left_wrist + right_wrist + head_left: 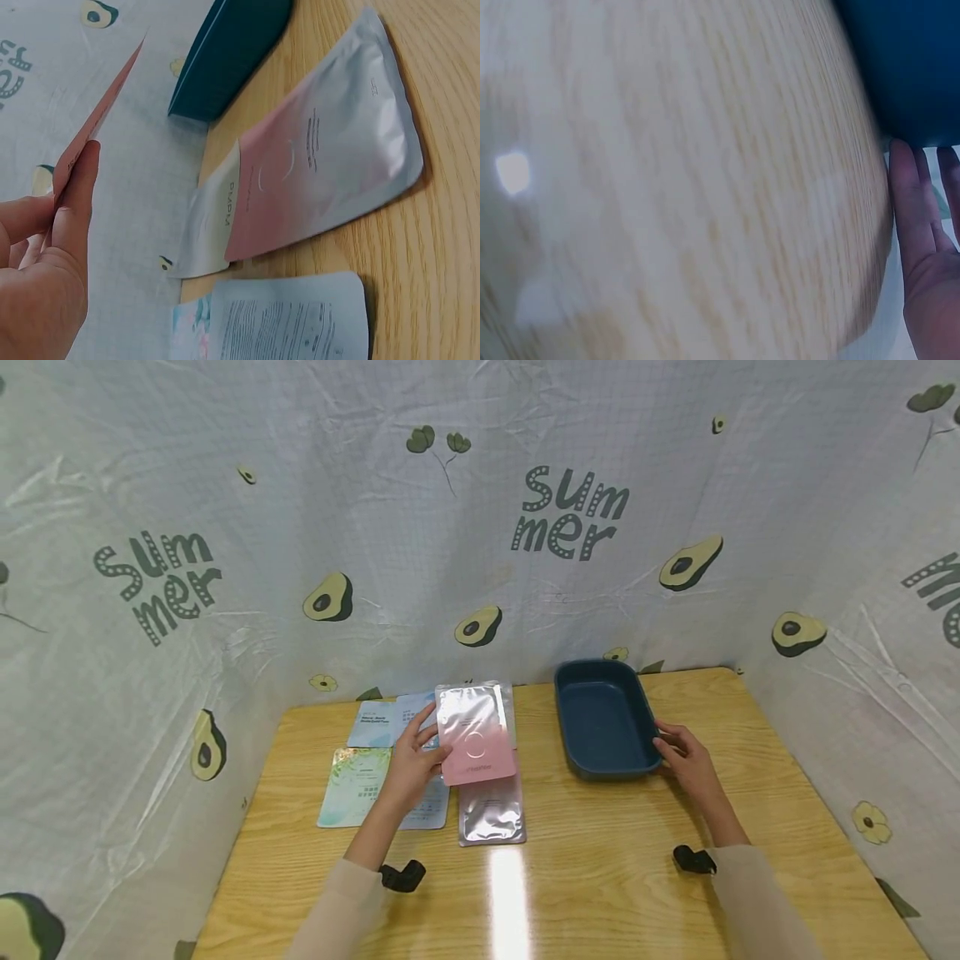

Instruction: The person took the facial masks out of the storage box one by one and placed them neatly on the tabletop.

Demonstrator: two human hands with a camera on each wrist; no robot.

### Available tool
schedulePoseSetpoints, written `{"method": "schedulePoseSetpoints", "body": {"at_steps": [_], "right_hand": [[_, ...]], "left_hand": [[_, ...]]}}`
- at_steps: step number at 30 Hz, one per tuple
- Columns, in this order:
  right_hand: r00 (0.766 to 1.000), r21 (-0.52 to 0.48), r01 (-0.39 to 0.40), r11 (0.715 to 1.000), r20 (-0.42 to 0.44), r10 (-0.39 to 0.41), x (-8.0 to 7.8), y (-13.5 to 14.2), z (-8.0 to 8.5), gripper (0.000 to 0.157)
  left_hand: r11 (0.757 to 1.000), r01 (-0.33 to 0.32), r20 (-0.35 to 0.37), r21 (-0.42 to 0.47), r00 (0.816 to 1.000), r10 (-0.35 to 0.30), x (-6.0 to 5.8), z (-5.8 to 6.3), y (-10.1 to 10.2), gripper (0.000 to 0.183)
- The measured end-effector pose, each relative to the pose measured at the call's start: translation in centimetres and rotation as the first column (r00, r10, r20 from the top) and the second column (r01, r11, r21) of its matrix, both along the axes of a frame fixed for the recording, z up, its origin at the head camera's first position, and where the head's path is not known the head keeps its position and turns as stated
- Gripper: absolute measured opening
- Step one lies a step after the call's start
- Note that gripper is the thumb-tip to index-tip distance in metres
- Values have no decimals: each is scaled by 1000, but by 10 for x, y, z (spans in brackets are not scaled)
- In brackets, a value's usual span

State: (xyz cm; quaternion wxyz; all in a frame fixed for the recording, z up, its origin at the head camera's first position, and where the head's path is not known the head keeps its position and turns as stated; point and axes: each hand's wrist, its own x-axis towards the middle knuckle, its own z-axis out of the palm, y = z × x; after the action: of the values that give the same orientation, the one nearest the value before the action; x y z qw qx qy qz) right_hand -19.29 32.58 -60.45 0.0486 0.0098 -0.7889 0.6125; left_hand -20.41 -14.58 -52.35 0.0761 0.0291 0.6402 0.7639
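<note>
My left hand (411, 766) pinches a pink and silver sheet mask packet (477, 735) between thumb and fingers, lifted above the table. Seen from the left wrist, the packet (97, 120) stands almost edge-on, with a second pink and silver packet (315, 150) lying flat beyond it. That lying packet (491, 814) is partly covered by the held one in the head view. On the right, fingers of my right hand (692, 767) touch the outer side wall of a dark blue rectangular tray (603, 714). Those fingers look nearly straight in the right wrist view.
Left of the held packet lie a green leafy packet (352, 789), a pale blue packet (372, 725) and others partly behind my left hand. A silver and cream packet (206, 217) lies near the back. A patterned curtain (405, 527) rises along the table's (600, 860) back and sides.
</note>
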Motion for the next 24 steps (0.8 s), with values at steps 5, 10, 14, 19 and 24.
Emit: {"method": "schedulePoseSetpoints", "body": {"at_steps": [5, 10, 14, 19, 24], "right_hand": [[1000, -34, -5, 999, 3, 5, 0, 2, -2, 53], [1000, -31, 0, 1000, -9, 0, 0, 1, -3, 51], [1000, -37, 14, 999, -16, -14, 2, 1, -5, 50], [999, -26, 39, 999, -23, -40, 3, -1, -6, 50], [998, -9, 51, 999, -23, -51, 1, -3, -6, 50]], "left_hand": [[999, -23, 10, -27, 1000, 23, 3, 1, -9, 77], [999, -33, 12, -41, 999, 33, 6, 4, -16, 77], [999, -29, 25, -43, 999, 30, 8, 4, -20, 77], [998, -4, 41, -57, 999, 6, 10, -2, -25, 78], [998, -21, 44, -65, 999, 24, 14, -7, -32, 78]]}}
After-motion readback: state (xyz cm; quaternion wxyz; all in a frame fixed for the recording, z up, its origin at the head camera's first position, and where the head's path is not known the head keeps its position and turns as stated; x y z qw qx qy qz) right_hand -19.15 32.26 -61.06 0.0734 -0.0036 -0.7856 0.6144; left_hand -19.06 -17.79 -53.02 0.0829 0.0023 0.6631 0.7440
